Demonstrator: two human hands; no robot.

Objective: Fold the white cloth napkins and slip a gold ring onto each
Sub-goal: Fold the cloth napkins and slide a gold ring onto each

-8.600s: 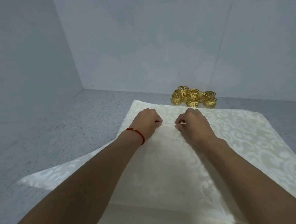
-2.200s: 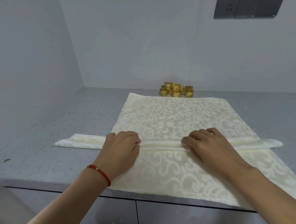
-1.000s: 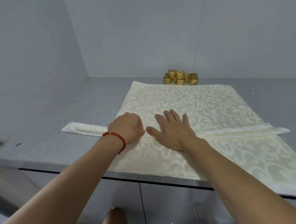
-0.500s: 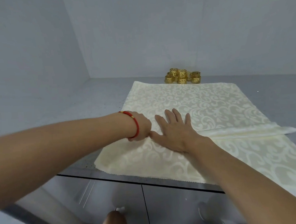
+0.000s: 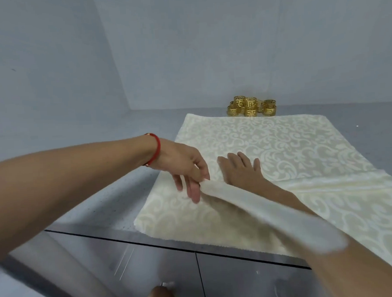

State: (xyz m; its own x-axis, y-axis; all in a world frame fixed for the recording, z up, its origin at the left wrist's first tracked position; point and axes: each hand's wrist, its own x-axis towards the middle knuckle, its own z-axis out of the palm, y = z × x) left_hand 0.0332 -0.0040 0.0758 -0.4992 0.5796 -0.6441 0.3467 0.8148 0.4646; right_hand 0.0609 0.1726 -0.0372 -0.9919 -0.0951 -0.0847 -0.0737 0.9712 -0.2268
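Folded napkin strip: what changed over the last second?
The left hand pinched the folded strip at its left end and swung it off the counter, rightward over the right forearm. The right hand stayed flat at the middle; the gold rings and lower napkin unmoved.

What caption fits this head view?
Left hand pinches folded napkin strip across right hand, gold rings behind.

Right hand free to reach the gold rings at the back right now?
Probably not yet. The right hand lies flat, pinning the folded white patterned cloth napkin, with the strip the left hand pinches draped over its forearm. The cluster of gold cut-out metal rings sits unobstructed beyond the napkin's far edge.
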